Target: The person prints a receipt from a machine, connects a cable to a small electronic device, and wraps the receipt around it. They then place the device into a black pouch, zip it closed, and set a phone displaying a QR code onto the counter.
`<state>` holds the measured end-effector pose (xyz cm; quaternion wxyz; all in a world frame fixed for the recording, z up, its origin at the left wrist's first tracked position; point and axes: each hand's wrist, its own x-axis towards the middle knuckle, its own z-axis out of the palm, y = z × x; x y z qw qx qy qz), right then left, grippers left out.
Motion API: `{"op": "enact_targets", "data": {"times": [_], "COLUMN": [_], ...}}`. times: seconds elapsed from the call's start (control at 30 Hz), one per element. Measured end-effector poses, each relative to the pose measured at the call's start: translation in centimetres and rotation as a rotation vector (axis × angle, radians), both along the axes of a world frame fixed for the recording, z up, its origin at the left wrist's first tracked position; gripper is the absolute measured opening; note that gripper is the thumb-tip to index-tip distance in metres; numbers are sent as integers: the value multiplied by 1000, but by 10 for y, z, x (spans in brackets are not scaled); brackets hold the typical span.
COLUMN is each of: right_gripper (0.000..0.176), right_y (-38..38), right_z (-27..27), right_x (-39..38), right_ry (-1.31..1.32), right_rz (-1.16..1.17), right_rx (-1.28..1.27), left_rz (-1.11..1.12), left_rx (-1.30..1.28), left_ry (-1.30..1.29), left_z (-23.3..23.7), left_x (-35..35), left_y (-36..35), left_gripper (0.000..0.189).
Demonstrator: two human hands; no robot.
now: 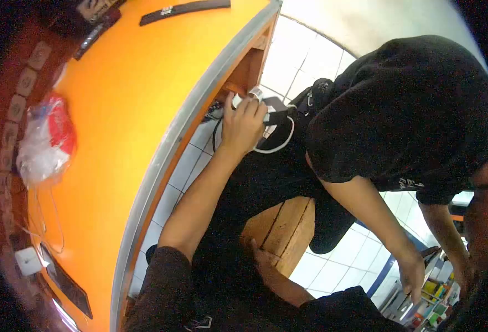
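My left hand (244,123) is closed around a white object (256,93) at the table's edge, its shape partly covered by my fingers. A white cable (288,141) loops out from beside that hand over black cloth. Lower down, my right hand (263,259) lies against the side of a wooden stool or box (288,229), its fingers mostly hidden in shadow. Just behind my left hand is the open compartment (248,71) under the tabletop.
The orange table (111,116) has a metal edge strip (154,171). On it lie a plastic bag (47,144), a black strip (186,10), a white adapter (28,260) and a dark phone-like slab (65,282). A person in black (404,105) bends close on the right, over white floor tiles (332,268).
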<state>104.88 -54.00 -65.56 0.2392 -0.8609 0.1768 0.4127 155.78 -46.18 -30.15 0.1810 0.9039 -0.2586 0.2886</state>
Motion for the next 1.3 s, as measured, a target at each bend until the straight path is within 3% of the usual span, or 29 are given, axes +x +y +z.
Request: {"op": "enact_targets", "data": {"times": [0.13, 0.2, 0.23, 0.27, 0.3, 0.33, 0.5, 0.53, 0.6, 0.67, 0.7, 0.83, 0.97, 1.27, 1.3], "right_gripper": [89, 89, 89, 83, 78, 78, 70, 54, 31, 25, 26, 35, 38, 31, 29], "right_y": [-12, -10, -9, -7, -9, -14, -19, -13, -8, 7, 5, -13, -33, -55, -56], "right_z": [164, 222, 236, 244, 247, 247, 246, 244, 274, 332, 335, 338, 342, 336, 335], "right_x": [96, 113, 122, 131, 132, 130, 106, 105, 140, 208, 245, 348, 388, 409, 404], "right_ry": [124, 89, 90, 208, 326, 331, 125, -206, -433, -623, -718, -881, -909, -979, -1014], "right_rz": [295, -560, -549, -473, -395, -390, -1072, -622, -298, -621, -688, -1251, -1415, -1455, -1381], "right_rx": [-51, 332, 330, 166, 0, -3, 821, 630, 845, 950, 974, 951, 885, 747, 741], "left_rz": [58, 74, 84, 124, 162, 185, 135, 107, 85, 77, 80, 70, 66, 71, 72], "left_rx": [168, 190, 189, 183, 177, 181, 194, 208, 239, 243, 225, 299, 288, 234, 219], "left_ry": [-54, 7, 8, -2, -10, -48, -137, -169, -77, 8, 40, 47, 38, -51, -38], "left_z": [25, 31, 28, 23, 17, 13, 22, 22, 27, 37, 36, 46, 45, 32, 33], "left_x": [-26, -42, -49, -54, -58, -57, -56, -59, -69, -62, -60, -51, -41, -55, -56], "left_y": [-8, -20, -24, -30, -35, -35, -29, -25, -19, -17, -17, -14, -13, -26, -29], "left_gripper": [10, 17, 17, 17, 17, 18, 21, 21, 21, 20, 19, 20, 19, 16, 17]}}
